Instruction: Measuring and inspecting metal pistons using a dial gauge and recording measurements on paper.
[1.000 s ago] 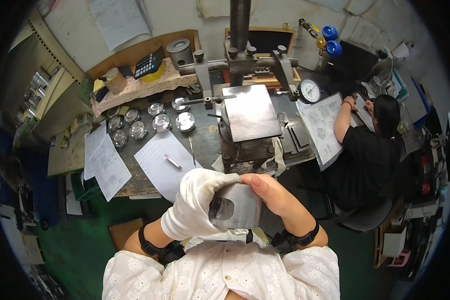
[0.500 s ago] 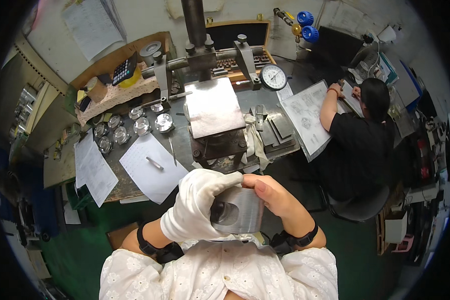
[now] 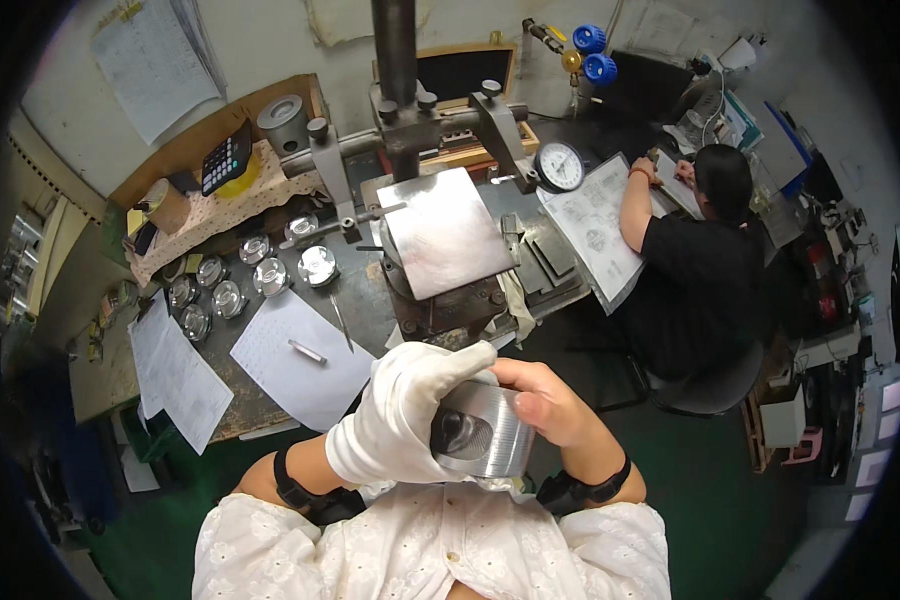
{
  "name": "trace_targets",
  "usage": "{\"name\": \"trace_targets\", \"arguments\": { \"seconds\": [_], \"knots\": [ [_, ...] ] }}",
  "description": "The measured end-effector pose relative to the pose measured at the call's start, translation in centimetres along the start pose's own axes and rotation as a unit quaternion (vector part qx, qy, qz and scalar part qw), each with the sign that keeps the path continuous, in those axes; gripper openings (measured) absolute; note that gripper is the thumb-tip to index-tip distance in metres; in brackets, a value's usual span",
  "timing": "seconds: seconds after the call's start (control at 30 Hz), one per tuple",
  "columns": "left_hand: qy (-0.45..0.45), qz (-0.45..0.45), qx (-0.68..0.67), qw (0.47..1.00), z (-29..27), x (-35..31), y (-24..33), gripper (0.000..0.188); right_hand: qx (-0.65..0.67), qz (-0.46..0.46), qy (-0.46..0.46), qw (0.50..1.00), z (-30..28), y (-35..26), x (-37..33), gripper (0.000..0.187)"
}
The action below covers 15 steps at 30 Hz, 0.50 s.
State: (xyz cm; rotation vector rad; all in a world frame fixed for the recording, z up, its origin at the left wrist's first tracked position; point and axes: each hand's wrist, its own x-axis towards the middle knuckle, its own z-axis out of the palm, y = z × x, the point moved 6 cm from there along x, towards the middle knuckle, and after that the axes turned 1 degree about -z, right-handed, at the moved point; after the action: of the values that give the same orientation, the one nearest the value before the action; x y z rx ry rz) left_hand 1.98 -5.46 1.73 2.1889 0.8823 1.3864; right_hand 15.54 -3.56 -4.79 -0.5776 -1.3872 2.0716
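A silvery metal cylinder with fine ribs around it (image 3: 503,432) is held close in front of my chest. Its side shows a round dark opening. My left hand (image 3: 395,412), in a white cloth glove, wraps round the cylinder's left side with the thumb stretched over the top. Bare fingers of my right hand (image 3: 550,402) close on its upper right edge. Just beyond my hands stands a measuring fixture with a flat, shiny metal plate (image 3: 448,238) and a dial gauge (image 3: 559,166).
Several round metal parts (image 3: 271,277) stand on the bench, left of the plate. Closer lie a paper sheet (image 3: 270,375) with a pen (image 3: 307,352), and a thin pointed tool (image 3: 341,322). A calculator (image 3: 227,158) rests on a raised shelf. At right, a seated person (image 3: 695,265) leans over papers.
The cylinder has turned slightly in my hands, tipping its opening upward. My view has shifted, so the bench appears a little rotated. Both hands keep their hold.
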Motion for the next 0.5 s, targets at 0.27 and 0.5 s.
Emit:
{"name": "trace_targets", "arguments": {
  "seconds": [0.27, 0.5],
  "knots": [
    [0.018, 0.081, -0.024, 0.996, -5.5, -0.9, -3.0, 0.077, -0.235, -0.155, 0.273, 0.92, 1.0, -6.1, 1.0, 0.086],
    [0.061, -0.112, -0.067, 0.99, -7.2, -3.2, -9.9, 0.015, -0.59, -0.214, 0.399, 0.668, 0.7, -10.0, 4.7, 0.068]
  ]
}}
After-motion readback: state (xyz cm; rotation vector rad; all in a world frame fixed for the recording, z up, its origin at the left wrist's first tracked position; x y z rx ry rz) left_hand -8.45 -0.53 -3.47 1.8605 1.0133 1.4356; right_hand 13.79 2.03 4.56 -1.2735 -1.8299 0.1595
